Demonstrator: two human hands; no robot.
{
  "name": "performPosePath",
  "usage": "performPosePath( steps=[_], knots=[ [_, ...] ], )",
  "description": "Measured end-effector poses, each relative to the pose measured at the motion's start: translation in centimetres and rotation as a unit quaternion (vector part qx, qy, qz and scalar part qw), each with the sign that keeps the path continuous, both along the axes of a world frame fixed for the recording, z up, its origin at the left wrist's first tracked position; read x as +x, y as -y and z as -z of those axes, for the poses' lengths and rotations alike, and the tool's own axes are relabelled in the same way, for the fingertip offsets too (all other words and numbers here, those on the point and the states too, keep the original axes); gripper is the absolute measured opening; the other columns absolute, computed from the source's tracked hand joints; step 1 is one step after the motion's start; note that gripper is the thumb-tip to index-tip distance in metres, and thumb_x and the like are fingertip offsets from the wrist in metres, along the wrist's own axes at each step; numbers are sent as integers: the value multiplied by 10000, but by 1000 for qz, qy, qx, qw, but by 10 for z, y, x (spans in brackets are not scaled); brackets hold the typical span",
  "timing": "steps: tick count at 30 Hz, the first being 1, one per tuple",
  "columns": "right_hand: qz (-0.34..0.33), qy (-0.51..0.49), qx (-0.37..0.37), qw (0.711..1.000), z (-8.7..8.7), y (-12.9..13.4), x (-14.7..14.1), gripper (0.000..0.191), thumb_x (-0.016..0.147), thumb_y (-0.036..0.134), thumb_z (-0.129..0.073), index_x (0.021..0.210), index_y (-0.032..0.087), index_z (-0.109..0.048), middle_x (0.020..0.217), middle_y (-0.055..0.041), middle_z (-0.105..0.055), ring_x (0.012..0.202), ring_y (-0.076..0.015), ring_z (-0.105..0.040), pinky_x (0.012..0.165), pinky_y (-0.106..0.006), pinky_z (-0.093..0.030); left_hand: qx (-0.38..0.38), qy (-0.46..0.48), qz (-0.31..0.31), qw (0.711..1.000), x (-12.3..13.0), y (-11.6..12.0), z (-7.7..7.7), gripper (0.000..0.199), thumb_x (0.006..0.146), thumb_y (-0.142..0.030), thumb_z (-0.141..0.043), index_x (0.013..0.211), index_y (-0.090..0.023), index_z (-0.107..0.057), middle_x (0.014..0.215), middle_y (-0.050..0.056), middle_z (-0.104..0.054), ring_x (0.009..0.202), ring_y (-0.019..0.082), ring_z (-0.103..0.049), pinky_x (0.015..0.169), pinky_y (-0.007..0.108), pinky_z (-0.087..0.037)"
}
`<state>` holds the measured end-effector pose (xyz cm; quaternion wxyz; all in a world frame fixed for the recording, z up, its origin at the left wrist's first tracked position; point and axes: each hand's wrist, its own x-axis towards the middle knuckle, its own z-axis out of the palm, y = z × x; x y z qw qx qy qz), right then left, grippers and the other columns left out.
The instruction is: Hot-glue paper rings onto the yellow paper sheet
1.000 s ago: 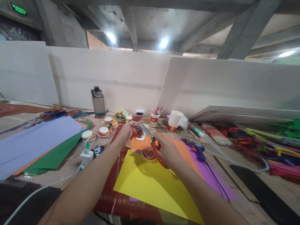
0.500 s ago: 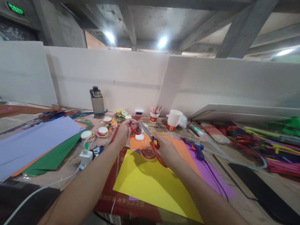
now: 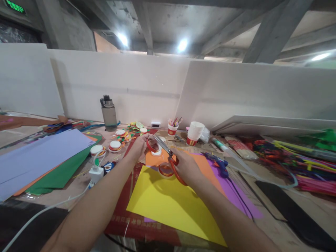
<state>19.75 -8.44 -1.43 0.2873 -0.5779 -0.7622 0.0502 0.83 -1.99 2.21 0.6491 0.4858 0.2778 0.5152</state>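
Note:
My left hand (image 3: 141, 144) pinches a red paper-cup ring (image 3: 152, 144) above the table. In my right hand (image 3: 185, 164) is a pair of scissors (image 3: 172, 161) with red handles, its blades pointing up and left to the ring's edge. Whether the blades bite into the ring I cannot tell. Below the scissors, a second red ring (image 3: 165, 169) lies at the top edge of a yellow sheet (image 3: 162, 199). A white disc-shaped piece (image 3: 156, 153) rests on an orange sheet (image 3: 210, 171) behind it.
A blue glue gun (image 3: 222, 166) lies on purple paper at right, its cord running forward. Stacked paper cups (image 3: 195, 133) and a cup of pencils (image 3: 173, 129) stand behind. At left are a water bottle (image 3: 109, 113), a white plug (image 3: 96, 174) and coloured sheets (image 3: 44, 157).
The ring and the scissors' tips have shifted very slightly to the right. Both hands keep their hold, and the view has tilted a little.

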Motion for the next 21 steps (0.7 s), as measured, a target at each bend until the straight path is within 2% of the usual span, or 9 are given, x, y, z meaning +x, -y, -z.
performPosePath(
  steps=[5,8,13,18,21],
  knots=[
    [8,-1,-19,1000,-6,3,-2,183,856,319,-580,1008,222,-614,758,-28,-644,628,-163,-532,566,-247,-320,18,7,20,1000,-3,-5,5,271,604,-223,-819,665,-145,-567,576,-18,-591,503,93,-572,521,203,-453],
    [19,-4,-27,999,-8,4,-3,162,844,291,-592,989,222,-612,737,-26,-646,619,-166,-543,558,-247,-315,22,30,-10,999,-4,-9,8,329,595,-237,-839,775,-156,-576,605,-39,-591,526,103,-592,523,209,-461],
    [13,0,-26,1000,-5,2,-2,196,854,310,-587,1027,222,-614,816,-43,-665,664,-172,-570,583,-252,-347,35,41,-52,997,-5,-12,8,275,603,-222,-813,730,-153,-579,597,-25,-593,544,101,-582,540,205,-463],
    [16,8,4,1000,1,0,-1,314,880,292,-561,1187,226,-583,1019,-96,-660,822,-205,-597,661,-273,-397,20,39,-21,999,-1,-6,5,171,632,-211,-726,677,-157,-571,545,-28,-536,506,102,-543,518,213,-444],
    [17,-1,13,1000,2,0,-1,332,879,281,-565,1207,230,-580,1028,-94,-659,847,-207,-598,681,-274,-408,4,37,-13,999,1,-4,5,125,637,-207,-684,666,-153,-575,543,-23,-530,500,100,-535,538,223,-457]
  ],
)
